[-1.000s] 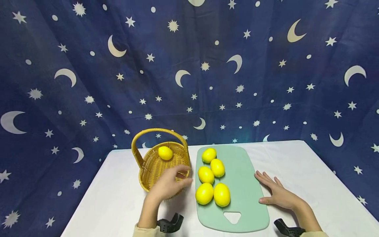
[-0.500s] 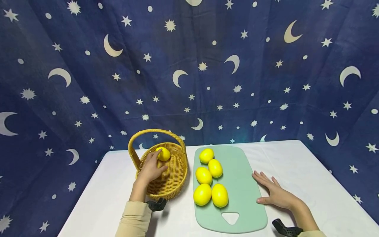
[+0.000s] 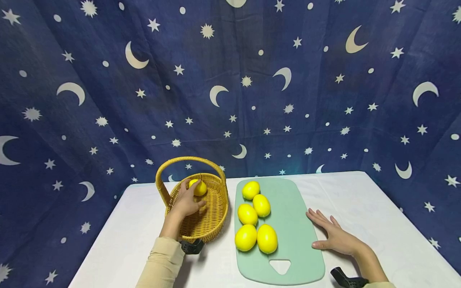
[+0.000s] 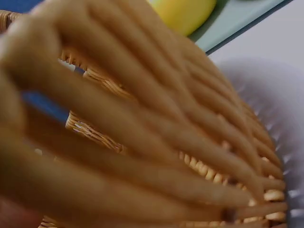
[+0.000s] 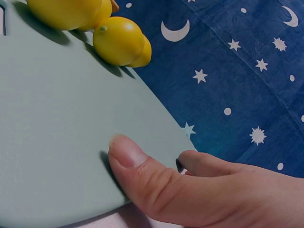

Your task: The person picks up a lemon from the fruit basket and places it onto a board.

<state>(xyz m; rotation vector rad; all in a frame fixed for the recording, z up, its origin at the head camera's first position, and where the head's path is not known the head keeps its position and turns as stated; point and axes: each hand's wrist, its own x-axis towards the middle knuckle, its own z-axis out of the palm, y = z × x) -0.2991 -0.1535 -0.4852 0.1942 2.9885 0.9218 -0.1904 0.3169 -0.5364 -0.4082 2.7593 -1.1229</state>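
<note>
In the head view my left hand point(image 3: 187, 202) reaches into a round wicker basket point(image 3: 207, 224). Its fingers lie at the near left side and top of a yellow lemon point(image 3: 200, 189) there, while the thumb sits apart, below the fruit. The blurred left wrist view is mostly filled by close wicker point(image 4: 190, 161), which hides the lemon. To the right, my right hand point(image 3: 336, 236) rests at the right edge of a pale green cutting board point(image 3: 293, 224), fingers spread. The right wrist view shows its thumb point(image 5: 137, 171) on the board's surface. Nothing is held there.
Several lemons point(image 3: 267, 239) lie along the left half of the board. The basket's tall handle point(image 3: 191, 158) arches over its back. A white-covered table point(image 3: 122, 240) bears everything, with a dark blue star-and-moon curtain point(image 3: 252, 100) behind it.
My left hand has moved left from the basket's right rim into the basket, to the lemon. Over the last half second it shifted only slightly. The right hand stays at the board.
</note>
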